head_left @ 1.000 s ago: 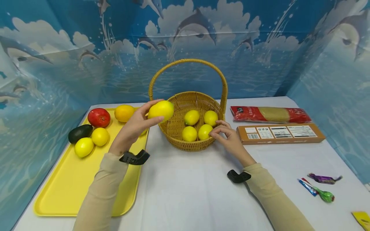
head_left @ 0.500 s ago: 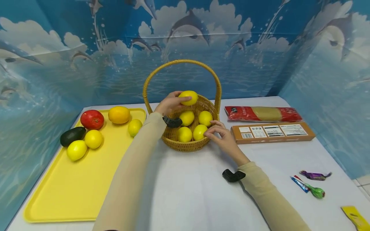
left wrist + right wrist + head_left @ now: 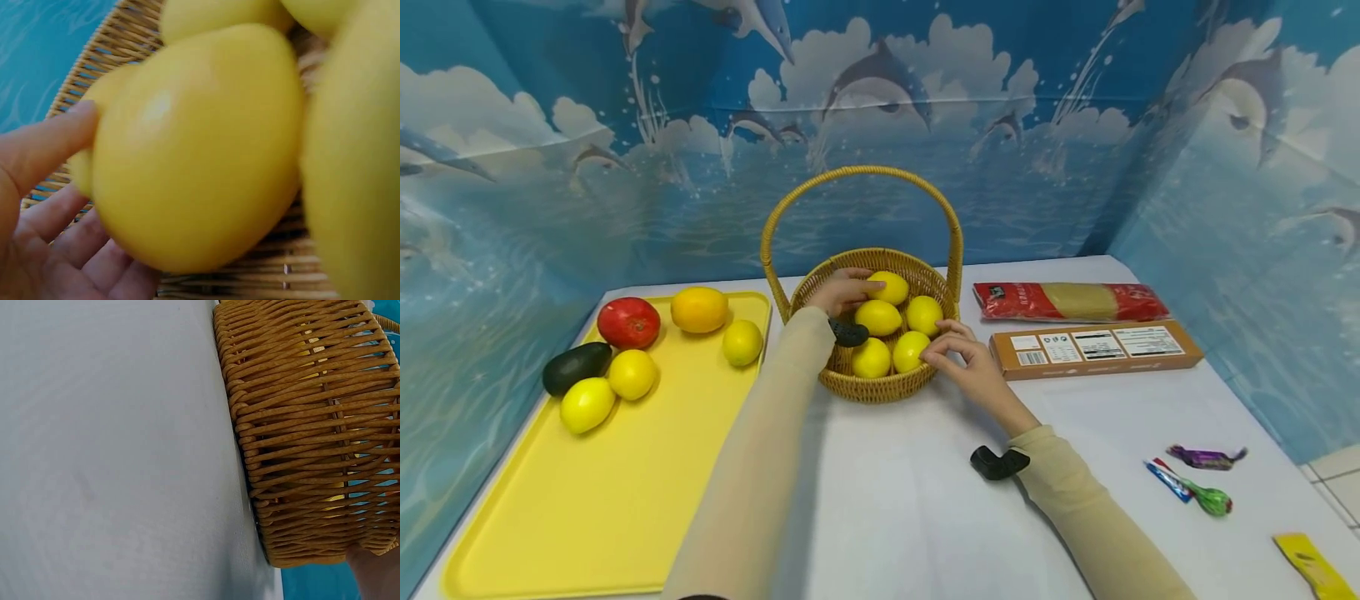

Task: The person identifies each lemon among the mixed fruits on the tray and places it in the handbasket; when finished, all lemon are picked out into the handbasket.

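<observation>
A wicker basket (image 3: pixel 876 390) with a tall arched handle stands near the back of the table, several yellow lemons (image 3: pixel 877 317) inside. My left hand (image 3: pixel 842 293) reaches in past the handle's left side and holds a lemon (image 3: pixel 889 287) at the back of the bowl. In the left wrist view, the thumb (image 3: pixel 62 134) presses this lemon, which is mostly hidden behind a nearer lemon (image 3: pixel 200 150). My right hand (image 3: pixel 966 367) pinches the basket's right front rim. The right wrist view shows the woven side (image 3: pixel 319 437) and part of that hand (image 3: pixel 378 572).
On the left, a yellow tray (image 3: pixel 572 517) bears a red fruit (image 3: pixel 628 323), an avocado (image 3: pixel 577 368) and several yellow fruits (image 3: pixel 700 310). To the right lie a red packet (image 3: pixel 1067 301), a long brown box (image 3: pixel 1097 348) and small wrapped sweets (image 3: pixel 1208 458).
My left hand has carried the lemon from above the basket's left rim rightward, then down into the basket. The right hand stays at the rim. The head view has shifted slightly.
</observation>
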Available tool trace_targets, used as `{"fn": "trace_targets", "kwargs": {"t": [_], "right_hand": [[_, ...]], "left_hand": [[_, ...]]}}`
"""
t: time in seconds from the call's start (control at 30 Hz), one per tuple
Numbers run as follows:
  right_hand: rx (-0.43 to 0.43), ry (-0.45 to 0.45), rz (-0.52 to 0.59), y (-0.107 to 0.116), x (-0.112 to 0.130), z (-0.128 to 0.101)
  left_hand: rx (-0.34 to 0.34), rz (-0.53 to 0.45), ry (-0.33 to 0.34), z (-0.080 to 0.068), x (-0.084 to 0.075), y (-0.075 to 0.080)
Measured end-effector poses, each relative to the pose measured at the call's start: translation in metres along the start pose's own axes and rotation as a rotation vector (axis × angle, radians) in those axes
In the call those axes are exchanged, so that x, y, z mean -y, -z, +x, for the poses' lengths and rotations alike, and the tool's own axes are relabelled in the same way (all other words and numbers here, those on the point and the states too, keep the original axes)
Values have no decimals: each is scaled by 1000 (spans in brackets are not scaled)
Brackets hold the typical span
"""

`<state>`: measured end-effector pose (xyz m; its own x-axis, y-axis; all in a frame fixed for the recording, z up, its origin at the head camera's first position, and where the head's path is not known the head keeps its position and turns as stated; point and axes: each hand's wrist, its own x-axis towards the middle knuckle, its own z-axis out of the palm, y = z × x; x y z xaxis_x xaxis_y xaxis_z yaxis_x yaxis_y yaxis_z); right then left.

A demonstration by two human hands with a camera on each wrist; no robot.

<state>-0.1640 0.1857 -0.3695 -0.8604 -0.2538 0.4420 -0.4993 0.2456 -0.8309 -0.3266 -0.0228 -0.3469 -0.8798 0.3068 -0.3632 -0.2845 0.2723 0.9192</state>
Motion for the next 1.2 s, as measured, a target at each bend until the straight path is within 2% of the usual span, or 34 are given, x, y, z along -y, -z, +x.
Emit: {"fn": "trace_targets", "kwargs": {"t": [0.17, 0.23, 0.3, 0.37, 0.5, 0.6, 0.77, 0.87, 1.0, 1.1, 1.2], "right_hand": [[-1, -7, 2, -2, -2, 0], [3, -12, 1, -3, -3, 0], [6, -26, -1, -3, -4, 0], [7, -35, -4, -2, -5, 0], [7, -35, -1, -1, -4, 0], [6, -28, -6, 0, -4, -1], [5, -21, 1, -1, -5, -2], [7, -18, 4, -1, -5, -2], [7, -13, 0, -2, -4, 0], [6, -9, -2, -2, -3, 2], [5, -10, -3, -3, -2, 3]], "left_hand": [[45, 137, 12, -1, 2, -3], [53, 145, 8, -3, 2, -2], [49, 133, -22, -9, 0, -1], [50, 133, -84, -19, -5, 0], [64, 172, -261, -50, -17, 3], [105, 158, -389, -82, -22, 6], [196, 100, -521, -143, -19, 16], [191, 88, -534, -182, -8, 34], [45, 78, -519, -230, 16, 74], [-96, 3, -587, -258, 38, 112], [-195, -192, -707, -278, 66, 148]]}}
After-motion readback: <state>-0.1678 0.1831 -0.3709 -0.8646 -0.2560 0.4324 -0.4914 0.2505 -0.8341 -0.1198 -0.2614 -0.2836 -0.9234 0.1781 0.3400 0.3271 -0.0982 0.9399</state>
